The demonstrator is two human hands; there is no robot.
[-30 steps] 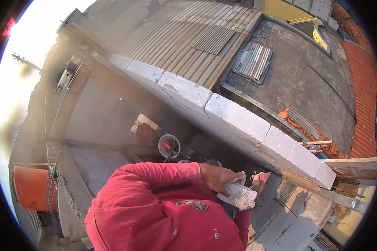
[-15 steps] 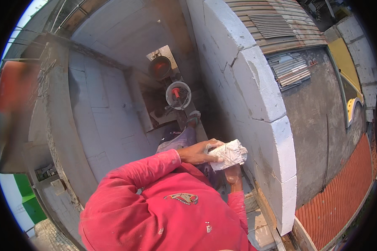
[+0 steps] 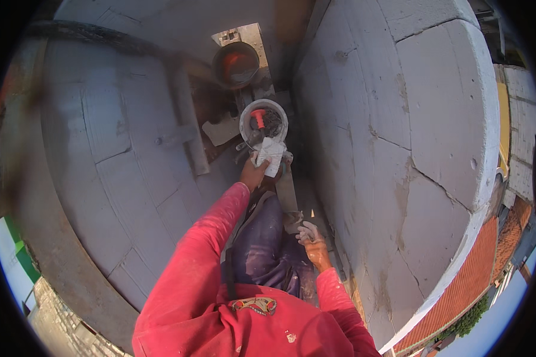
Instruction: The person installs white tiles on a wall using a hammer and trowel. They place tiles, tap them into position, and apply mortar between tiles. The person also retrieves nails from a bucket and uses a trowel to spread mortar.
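My left hand point(image 3: 253, 171) grips a white chunk of block point(image 3: 270, 153), held out over my legs at the near edge of a pale bucket point(image 3: 246, 122). Inside the bucket are grey mortar and a tool with a red handle point(image 3: 258, 116). My right hand point(image 3: 312, 241) is lower and to the right, beside my thigh, empty, with dusty white fingers apart and loosely bent. A small pale fragment point(image 3: 312, 213) shows just above it. My foot is partly hidden behind the white chunk.
A dark basin point(image 3: 235, 64) with something orange sits beyond the bucket on a narrow plank point(image 3: 283, 190). A tall grey block wall point(image 3: 429, 119) rises at my right, and another block surface point(image 3: 113, 166) lies at my left. Rooftops point(image 3: 470, 285) show past the right wall.
My view has swung down into the space between the walls. My left hand has carried the white chunk forward toward the bucket; my right hand has separated from it and stayed low.
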